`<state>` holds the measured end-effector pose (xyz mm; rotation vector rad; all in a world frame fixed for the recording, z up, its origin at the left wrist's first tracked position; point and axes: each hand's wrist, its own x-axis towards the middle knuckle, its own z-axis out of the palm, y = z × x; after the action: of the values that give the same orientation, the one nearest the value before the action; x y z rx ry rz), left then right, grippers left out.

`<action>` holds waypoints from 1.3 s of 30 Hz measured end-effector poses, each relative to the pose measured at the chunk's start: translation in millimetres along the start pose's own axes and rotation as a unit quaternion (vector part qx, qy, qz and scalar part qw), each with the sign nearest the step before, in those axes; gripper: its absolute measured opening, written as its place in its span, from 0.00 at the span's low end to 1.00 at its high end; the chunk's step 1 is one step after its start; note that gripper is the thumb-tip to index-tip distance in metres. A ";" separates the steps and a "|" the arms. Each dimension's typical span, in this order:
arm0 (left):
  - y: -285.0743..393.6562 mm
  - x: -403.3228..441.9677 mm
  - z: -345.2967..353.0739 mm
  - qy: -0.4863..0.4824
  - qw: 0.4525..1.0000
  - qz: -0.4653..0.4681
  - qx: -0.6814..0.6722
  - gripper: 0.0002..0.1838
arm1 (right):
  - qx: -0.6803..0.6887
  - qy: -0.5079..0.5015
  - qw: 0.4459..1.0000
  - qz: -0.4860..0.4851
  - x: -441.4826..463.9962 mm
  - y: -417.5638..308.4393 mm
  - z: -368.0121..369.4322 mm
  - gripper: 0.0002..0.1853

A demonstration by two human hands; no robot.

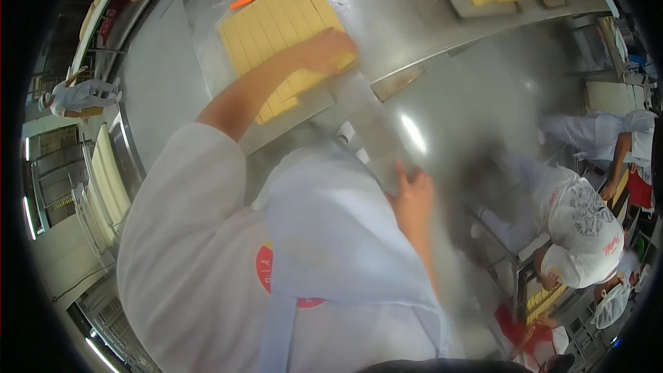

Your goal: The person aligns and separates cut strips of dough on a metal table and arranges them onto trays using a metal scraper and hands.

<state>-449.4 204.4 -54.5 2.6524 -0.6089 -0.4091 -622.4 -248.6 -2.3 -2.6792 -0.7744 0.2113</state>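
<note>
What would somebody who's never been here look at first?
Probably the big yellow slab cut into long strips, lying on the shiny metal table near the top, with the wearer's left hand at its right end. Next might come the bright orange object beside the slab's upper left edge. Then perhaps the person in a white printed top, bending over at the right.
</note>
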 end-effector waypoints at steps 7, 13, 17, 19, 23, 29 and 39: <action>-11.0 5.9 -9.0 0.042 0.995 0.060 0.067 0.25 | 0.019 0.034 0.999 0.016 37.4 -22.7 53.6 0.58; -74.4 34.6 -25.8 0.109 0.989 0.091 0.032 0.14 | 0.027 0.027 0.999 0.025 77.7 -44.4 79.6 0.56; -84.9 37.1 -26.6 0.051 0.990 0.118 0.055 0.13 | 0.028 0.013 0.999 0.022 120.1 -59.7 76.3 0.53; -89.0 37.1 -27.8 0.050 0.989 0.127 0.056 0.12 | 0.029 0.006 0.999 0.025 137.7 -67.1 81.1 0.52; -117.5 43.3 -38.9 0.155 0.987 0.039 -0.010 0.14 | 0.038 0.014 0.999 0.020 164.7 -73.6 96.4 0.51; -264.2 25.4 -73.5 0.276 0.937 -0.201 0.076 0.25 | 0.054 0.040 0.998 0.003 178.7 -67.2 119.3 0.49; -261.5 44.3 -97.9 0.227 0.966 -0.120 0.015 0.23 | 0.048 0.054 0.997 -0.007 217.9 -75.1 124.0 0.47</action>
<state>-283.3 430.6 -88.9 2.7201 -0.1525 0.1510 -505.1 -36.3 -100.5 -2.5710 -0.7319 0.0968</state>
